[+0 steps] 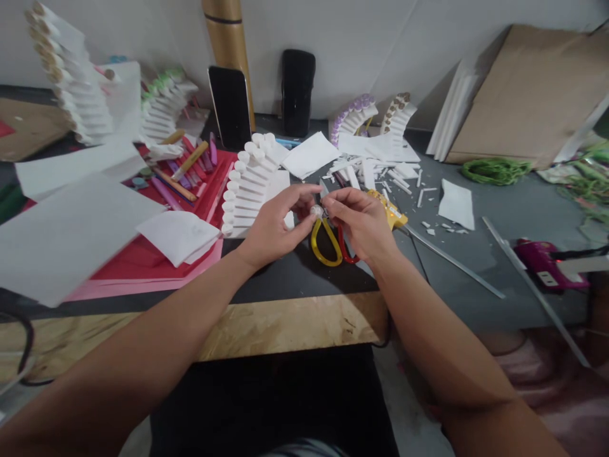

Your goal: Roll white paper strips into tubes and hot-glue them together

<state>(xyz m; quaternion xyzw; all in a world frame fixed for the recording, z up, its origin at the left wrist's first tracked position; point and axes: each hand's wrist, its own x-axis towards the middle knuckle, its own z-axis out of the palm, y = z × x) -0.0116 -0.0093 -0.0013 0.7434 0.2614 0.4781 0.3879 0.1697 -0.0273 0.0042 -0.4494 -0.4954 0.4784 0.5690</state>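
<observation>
My left hand (278, 222) is closed, pinching a small whitish round piece (316, 211) between thumb and fingertips. Close beside it, my right hand (364, 219) has its thumb and fingers pressed together; whatever lies between them is too small to make out. Beneath both hands are scissors (326, 259) with one yellow and one red handle, their blades partly covered by the fingers. A fan-like row of white paper rolls with rounded white tips (247, 187) is just left of my left hand. A yellow tool (391, 209) with a small light sits behind my right hand.
White strips and scraps (399, 174) are strewn at centre right. Red sheets (143, 257) and white paper (71, 222) cover the left side. A phone (230, 105) leans on a gold bottle (223, 25). At right are green cord (495, 171), a metal strip (518, 266) and a magenta power strip (547, 263).
</observation>
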